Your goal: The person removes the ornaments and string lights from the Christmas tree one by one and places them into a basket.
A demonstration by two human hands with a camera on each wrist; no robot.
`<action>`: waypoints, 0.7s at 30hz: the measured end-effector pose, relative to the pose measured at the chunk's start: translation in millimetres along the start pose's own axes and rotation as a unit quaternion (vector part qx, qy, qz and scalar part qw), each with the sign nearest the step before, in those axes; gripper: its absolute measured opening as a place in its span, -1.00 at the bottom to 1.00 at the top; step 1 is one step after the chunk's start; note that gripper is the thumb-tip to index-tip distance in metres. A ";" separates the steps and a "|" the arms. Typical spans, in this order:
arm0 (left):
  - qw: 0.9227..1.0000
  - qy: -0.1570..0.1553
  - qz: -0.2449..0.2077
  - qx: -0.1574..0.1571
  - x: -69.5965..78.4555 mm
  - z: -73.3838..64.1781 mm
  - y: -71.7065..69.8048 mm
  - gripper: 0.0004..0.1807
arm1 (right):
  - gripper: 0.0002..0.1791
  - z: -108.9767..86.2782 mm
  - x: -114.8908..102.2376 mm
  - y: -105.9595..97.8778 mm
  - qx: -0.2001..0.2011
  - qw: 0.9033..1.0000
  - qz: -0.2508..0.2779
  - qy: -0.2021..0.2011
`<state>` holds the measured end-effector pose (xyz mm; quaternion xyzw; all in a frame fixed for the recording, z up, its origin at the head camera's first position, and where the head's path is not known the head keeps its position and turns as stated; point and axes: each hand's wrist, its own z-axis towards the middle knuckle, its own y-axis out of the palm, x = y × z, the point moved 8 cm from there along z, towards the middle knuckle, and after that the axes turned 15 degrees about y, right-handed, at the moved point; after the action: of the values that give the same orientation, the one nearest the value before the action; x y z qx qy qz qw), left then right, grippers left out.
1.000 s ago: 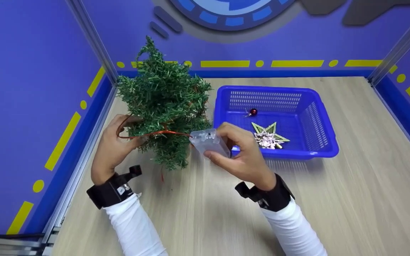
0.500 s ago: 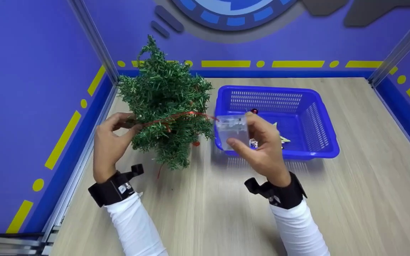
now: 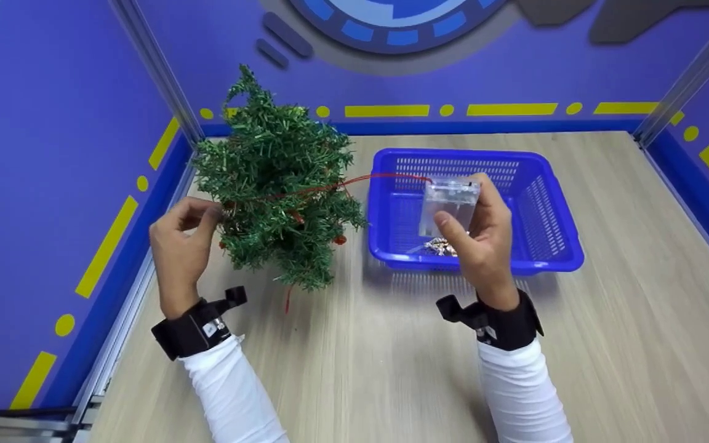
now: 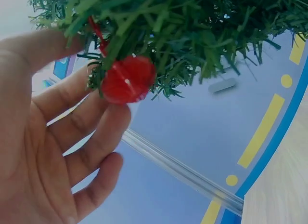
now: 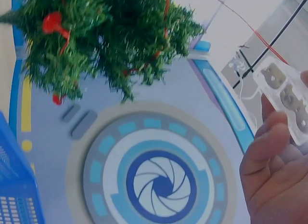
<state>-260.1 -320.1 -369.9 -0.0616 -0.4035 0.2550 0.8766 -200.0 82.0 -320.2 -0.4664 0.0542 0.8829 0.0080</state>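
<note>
A small green artificial Christmas tree (image 3: 277, 160) stands at the left, with a red light string (image 3: 385, 175) crossing its branches. My right hand (image 3: 487, 246) holds a clear battery box (image 3: 444, 212) above the basket, thumb on its face; the string runs from it to the tree, slightly bowed. At the tree's left edge, my left hand (image 3: 182, 249) brings thumb and forefinger together on the string among the needles, which partly hide the fingertips. Beside those fingers, in the left wrist view, hangs a red faceted bulb (image 4: 127, 82). Other red bulbs show on lower branches, one at right (image 3: 340, 240).
A blue basket (image 3: 385, 261) sits right of the tree. Pale pink glittery decoration (image 3: 439, 247) lies inside, partly covered by my right hand. Blue-purple panels (image 3: 404, 86) with yellow marks enclose the wooden table (image 3: 379, 369) at the back and sides.
My right hand has carried the battery box right and away from the tree to above the basket, drawing the string out. My left hand has shifted slightly left at the tree's edge.
</note>
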 end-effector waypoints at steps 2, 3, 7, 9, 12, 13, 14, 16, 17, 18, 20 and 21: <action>1.000 -0.004 0.003 0.011 -8.7 -0.2 0.1 -0.80 | -0.75 1.3 0.7 -3.6 0.013 1.000 -0.001 0.000; 1.000 -0.007 0.000 0.009 -13.7 -0.4 1.6 -0.77 | -0.76 1.8 0.9 -5.4 0.020 1.000 0.000 0.000; 0.999 -0.010 -0.041 -0.027 -28.0 0.6 12.4 -0.51 | -0.78 1.0 -0.5 -11.0 0.049 0.999 0.001 -0.004; 0.996 -0.009 -0.069 -0.047 -31.2 2.7 18.3 -0.45 | -0.79 -1.9 -2.6 -11.3 0.060 0.998 0.003 -0.007; 0.995 -0.002 -0.086 -0.051 -33.7 6.3 22.0 -0.54 | -0.81 -6.3 -5.1 -11.3 0.074 0.997 0.001 -0.011; 0.995 -0.003 -0.086 -0.047 -34.7 7.1 22.0 -0.58 | -0.81 -7.9 -5.7 -11.2 0.077 0.997 0.000 -0.013; 0.996 -0.002 -0.083 -0.042 -35.6 8.0 21.4 -0.63 | -0.80 -9.2 -6.4 -11.4 0.083 0.996 -0.004 -0.014; 0.997 0.002 -0.067 -0.027 -37.2 9.9 18.0 -0.71 | -0.78 -12.0 -6.9 -12.3 0.094 0.995 -0.011 -0.012; 0.998 0.001 -0.062 -0.020 -38.5 10.6 16.1 -0.73 | -0.78 -13.3 -7.0 -13.0 0.100 0.995 -0.014 -0.010; 0.998 0.003 -0.061 -0.014 -39.7 11.4 14.0 -0.76 | -0.77 -14.7 -6.8 -13.7 0.106 0.994 -0.018 -0.007; 0.998 0.006 -0.063 -0.006 -42.9 12.9 10.2 -0.80 | -0.78 -17.1 -6.2 -15.9 0.122 0.992 -0.028 0.001; 0.997 0.012 -0.070 -0.004 -43.7 13.8 8.7 -0.82 | -0.78 -18.5 -5.8 -17.3 0.131 0.991 -0.033 0.004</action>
<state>-297.5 -335.6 -393.0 -0.0400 -0.3977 0.1905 0.8966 -180.4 97.6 -327.3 -0.4667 0.1538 0.8655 0.0974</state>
